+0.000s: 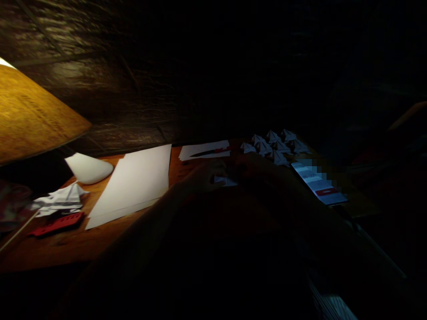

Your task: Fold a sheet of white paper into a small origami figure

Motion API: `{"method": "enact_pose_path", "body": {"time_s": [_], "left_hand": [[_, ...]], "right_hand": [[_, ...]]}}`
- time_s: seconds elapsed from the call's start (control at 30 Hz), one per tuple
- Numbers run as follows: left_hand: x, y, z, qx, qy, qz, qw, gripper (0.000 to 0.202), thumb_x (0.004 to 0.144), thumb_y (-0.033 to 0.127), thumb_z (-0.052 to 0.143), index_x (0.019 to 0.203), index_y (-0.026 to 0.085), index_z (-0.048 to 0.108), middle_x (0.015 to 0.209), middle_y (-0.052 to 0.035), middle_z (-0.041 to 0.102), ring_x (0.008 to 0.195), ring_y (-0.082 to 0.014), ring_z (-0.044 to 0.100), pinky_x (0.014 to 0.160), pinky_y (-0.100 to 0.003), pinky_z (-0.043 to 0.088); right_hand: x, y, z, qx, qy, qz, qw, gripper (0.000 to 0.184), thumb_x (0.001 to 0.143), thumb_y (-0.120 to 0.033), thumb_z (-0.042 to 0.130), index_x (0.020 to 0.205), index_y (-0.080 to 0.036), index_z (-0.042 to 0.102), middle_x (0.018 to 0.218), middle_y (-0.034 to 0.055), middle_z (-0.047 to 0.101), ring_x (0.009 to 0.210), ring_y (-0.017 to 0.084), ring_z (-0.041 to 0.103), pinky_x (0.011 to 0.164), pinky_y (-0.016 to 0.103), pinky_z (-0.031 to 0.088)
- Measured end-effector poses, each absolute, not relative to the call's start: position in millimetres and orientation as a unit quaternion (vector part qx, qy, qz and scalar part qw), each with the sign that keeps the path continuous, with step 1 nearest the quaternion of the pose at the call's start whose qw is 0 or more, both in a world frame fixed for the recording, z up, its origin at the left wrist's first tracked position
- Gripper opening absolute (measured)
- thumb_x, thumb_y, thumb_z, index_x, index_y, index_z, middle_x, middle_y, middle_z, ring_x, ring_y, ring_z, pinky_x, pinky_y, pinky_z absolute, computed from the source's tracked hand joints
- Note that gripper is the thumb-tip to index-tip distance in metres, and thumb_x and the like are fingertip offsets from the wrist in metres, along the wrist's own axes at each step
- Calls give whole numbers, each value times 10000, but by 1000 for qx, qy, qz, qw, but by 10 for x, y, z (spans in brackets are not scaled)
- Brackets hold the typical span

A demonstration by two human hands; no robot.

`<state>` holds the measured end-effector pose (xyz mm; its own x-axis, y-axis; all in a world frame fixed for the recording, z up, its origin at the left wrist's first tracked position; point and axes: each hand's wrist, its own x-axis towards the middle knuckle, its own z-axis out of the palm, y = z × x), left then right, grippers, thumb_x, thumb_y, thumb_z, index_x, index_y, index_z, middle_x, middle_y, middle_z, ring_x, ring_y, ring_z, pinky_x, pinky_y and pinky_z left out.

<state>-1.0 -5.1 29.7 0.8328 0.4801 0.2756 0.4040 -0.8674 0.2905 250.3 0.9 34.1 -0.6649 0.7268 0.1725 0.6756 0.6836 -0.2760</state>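
In the dark middle of the head view, my left hand (207,174) is curled with its fingers closed on a small piece of folded white paper (227,181). My right hand (249,165) is close by on the right, deep in shadow, and its fingers cannot be made out. Just beyond the hands, a knife (208,153) with a dark blade and red handle lies on a small stack of cut paper (204,146). Several folded paper figures (263,147) stand grouped past my right hand.
Large white sheets (133,182) lie left on the wooden table (110,249). Farther left are a white rounded object (89,169), a crumpled folded paper (63,200) and a red object (58,225). A lit phone (316,182) lies right. A yellow-lit shade (36,115) hangs upper left.
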Motion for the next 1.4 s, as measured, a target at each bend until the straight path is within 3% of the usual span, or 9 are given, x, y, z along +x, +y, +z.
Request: {"method": "enact_pose_path", "body": {"time_s": [0.6,0.9,1.17,1.4], "left_hand": [[-2,-47,280,950,244,166,106,182,856,290,654,1013,220,714,1138,-77,638,1103,-252,597,966,-441,511],[-6,-81,288,951,243,169,86,314,876,300,635,1177,218,666,1232,-100,615,1164,-269,572,1000,-446,489],[-8,-59,285,951,249,154,101,281,868,294,643,1133,253,727,1197,-78,603,1135,-257,584,974,-430,505],[15,-66,311,952,254,145,93,248,871,300,638,1087,237,743,1195,-85,600,1111,-257,582,952,-428,507]], "right_hand": [[2468,-5,385,-397,-902,125,114,155,787,-178,667,900,-195,772,955,74,754,787,193,645,663,286,392],[2491,-79,396,-404,-902,91,124,260,765,-136,636,975,-210,769,963,79,752,824,214,644,681,302,396],[2534,-66,372,-417,-891,105,145,388,777,-192,657,1150,-232,752,1060,66,766,897,221,675,715,287,430],[2529,-63,416,-417,-896,114,106,285,794,-188,647,1032,-234,799,1033,60,775,894,213,684,753,288,453]]}}
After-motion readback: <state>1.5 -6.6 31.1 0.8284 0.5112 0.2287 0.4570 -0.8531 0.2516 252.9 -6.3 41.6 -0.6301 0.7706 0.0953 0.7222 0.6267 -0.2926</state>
